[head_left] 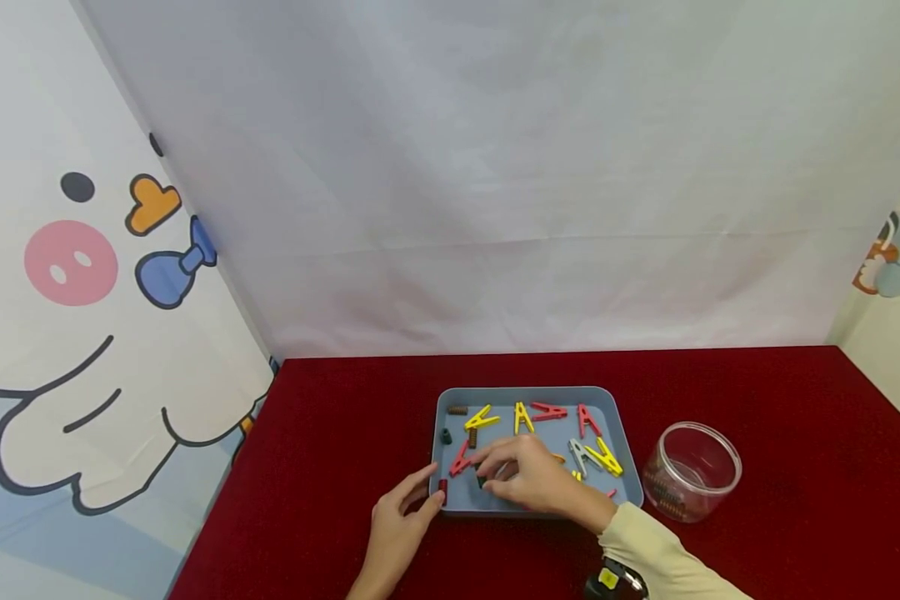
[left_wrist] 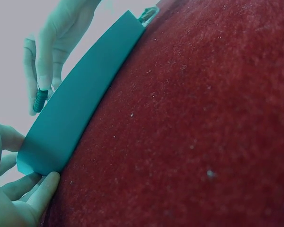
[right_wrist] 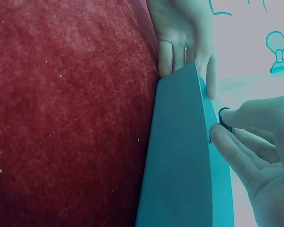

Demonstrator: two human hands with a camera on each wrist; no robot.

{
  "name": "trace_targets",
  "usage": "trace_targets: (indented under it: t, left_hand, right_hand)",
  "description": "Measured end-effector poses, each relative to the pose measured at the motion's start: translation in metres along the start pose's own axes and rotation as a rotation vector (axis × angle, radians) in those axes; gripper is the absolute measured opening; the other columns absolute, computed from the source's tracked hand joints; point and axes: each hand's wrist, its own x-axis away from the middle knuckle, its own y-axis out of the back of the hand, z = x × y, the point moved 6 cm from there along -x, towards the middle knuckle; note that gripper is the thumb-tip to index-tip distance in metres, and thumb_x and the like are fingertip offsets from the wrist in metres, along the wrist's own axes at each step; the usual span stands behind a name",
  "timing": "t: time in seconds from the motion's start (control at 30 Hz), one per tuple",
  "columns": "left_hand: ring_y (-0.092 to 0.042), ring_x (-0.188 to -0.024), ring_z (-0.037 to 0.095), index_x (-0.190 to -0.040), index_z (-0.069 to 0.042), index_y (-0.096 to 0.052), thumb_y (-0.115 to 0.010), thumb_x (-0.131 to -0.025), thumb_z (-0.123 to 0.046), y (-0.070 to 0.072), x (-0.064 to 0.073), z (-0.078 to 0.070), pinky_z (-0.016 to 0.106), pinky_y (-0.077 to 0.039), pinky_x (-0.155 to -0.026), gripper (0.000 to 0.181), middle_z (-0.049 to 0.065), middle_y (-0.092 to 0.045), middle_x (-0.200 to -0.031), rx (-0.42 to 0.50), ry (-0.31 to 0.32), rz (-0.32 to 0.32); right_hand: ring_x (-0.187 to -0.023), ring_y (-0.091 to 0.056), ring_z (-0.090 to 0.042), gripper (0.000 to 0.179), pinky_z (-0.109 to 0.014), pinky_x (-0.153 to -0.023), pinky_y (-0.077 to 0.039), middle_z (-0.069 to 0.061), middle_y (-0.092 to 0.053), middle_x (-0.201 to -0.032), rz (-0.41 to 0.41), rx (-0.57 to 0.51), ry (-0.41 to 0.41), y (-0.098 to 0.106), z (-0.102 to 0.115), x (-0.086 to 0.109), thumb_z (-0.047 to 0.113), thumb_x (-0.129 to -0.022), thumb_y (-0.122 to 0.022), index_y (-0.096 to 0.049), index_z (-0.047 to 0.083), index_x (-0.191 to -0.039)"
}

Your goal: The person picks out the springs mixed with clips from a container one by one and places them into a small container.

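Note:
A grey-blue tray [head_left: 495, 395] holds springs and plastic clothespins. My left hand [head_left: 397, 529] grips its near left corner, thumb at the front edge and fingers along the left side. Above the tray's left half, my right hand [head_left: 528, 475] pinches a dark coil spring [left_wrist: 40, 100] between thumb and fingertips. Near that hand lie a red clothespin [head_left: 460, 459], a brown spring [head_left: 472, 437] and a dark spring [head_left: 446, 436]. A red spring [head_left: 442, 490] sits by the left hand's fingers. The right hand and forearm hide part of the tray's front.
A clear round jar [head_left: 708, 500] with springs inside stands right of the tray. More clothespins, such as a grey one [head_left: 581, 457] and a yellow one [head_left: 606, 457], lie across the tray's right side. Everything stands on a dark red cloth [head_left: 330, 442], with a white curtain behind.

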Motion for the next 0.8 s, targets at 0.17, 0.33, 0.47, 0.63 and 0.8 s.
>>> trace_targets:
  t: [0.17, 0.33, 0.47, 0.63, 0.8]
  left_hand:
    - [-0.058, -0.111, 0.025, -0.126, -0.015, -0.063, -0.068, -0.089, -0.019, 0.000, 0.001, 0.000, 0.029, -0.053, -0.078, 0.038, 0.010, -0.057, -0.128, -0.001, -0.002, -0.005]
    - [-0.058, -0.111, 0.026, -0.126, -0.015, -0.063, -0.068, -0.089, -0.019, 0.000, 0.001, -0.001, 0.031, -0.053, -0.079, 0.038, 0.011, -0.057, -0.129, -0.005, -0.002, -0.009]
    - [-0.058, -0.111, 0.028, -0.126, -0.014, -0.063, -0.068, -0.089, -0.021, 0.000, 0.000, -0.001, 0.032, -0.053, -0.079, 0.038, 0.012, -0.056, -0.129, -0.010, -0.012, -0.011]
    - [-0.056, -0.113, 0.029, -0.126, -0.014, -0.063, -0.068, -0.089, -0.021, 0.000, 0.001, 0.000, 0.033, -0.053, -0.079, 0.038, 0.011, -0.055, -0.131, -0.003, -0.003, -0.006]
    - [-0.056, -0.113, 0.028, -0.127, -0.015, -0.062, -0.068, -0.089, -0.021, 0.000, 0.001, 0.000, 0.032, -0.053, -0.079, 0.039, 0.011, -0.054, -0.132, 0.006, 0.009, 0.001]
  right_hand:
    - [-0.088, -0.065, -0.014, 0.012, -0.025, -0.069, -0.055, -0.015, -0.067, -0.108, -0.011, -0.036, 0.005, 0.004, 0.004, 0.003, -0.005, -0.080, -0.069, -0.073, -0.004, -0.091]
    - [-0.091, -0.065, -0.017, 0.012, -0.027, -0.070, -0.055, -0.014, -0.067, -0.110, -0.031, -0.071, -0.002, 0.008, 0.009, 0.007, -0.005, -0.081, -0.069, -0.073, -0.003, -0.091]
    - [-0.094, -0.064, -0.020, 0.012, -0.028, -0.070, -0.055, -0.014, -0.067, -0.110, -0.054, -0.070, -0.009, 0.011, 0.012, 0.010, -0.006, -0.080, -0.070, -0.074, -0.002, -0.090]
    - [-0.094, -0.064, -0.029, 0.013, -0.033, -0.070, -0.056, -0.019, -0.066, -0.109, -0.078, -0.064, -0.021, 0.017, 0.025, 0.015, -0.011, -0.078, -0.069, -0.073, -0.004, -0.089]
    - [-0.094, -0.063, -0.033, 0.014, -0.034, -0.071, -0.055, -0.022, -0.065, -0.108, -0.083, -0.060, -0.024, 0.027, 0.046, 0.019, -0.012, -0.078, -0.068, -0.073, -0.003, -0.089]
